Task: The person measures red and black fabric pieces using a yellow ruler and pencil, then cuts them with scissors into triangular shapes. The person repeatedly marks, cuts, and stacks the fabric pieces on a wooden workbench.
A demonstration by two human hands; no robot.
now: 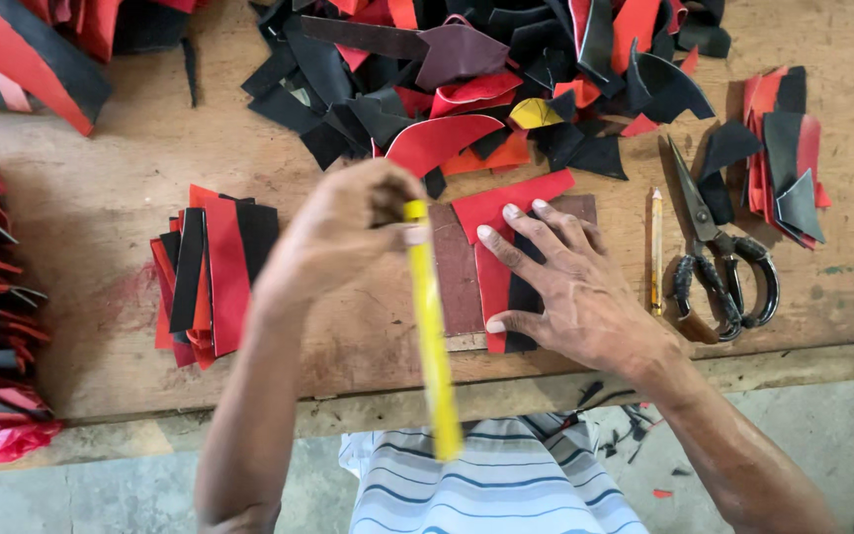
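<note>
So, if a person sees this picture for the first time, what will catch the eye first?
Probably the yellow tool at the centre, gripped by the left hand, while the right hand lies flat on red and black pieces. Behind them, a big heap of red and black scraps fills the top of the wooden table; scissors lie at the right.

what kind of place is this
Probably a small leather-cutting workshop: a worn wooden workbench carries heaps of red and black offcuts, a stack of cut strips and black-handled scissors.
</note>
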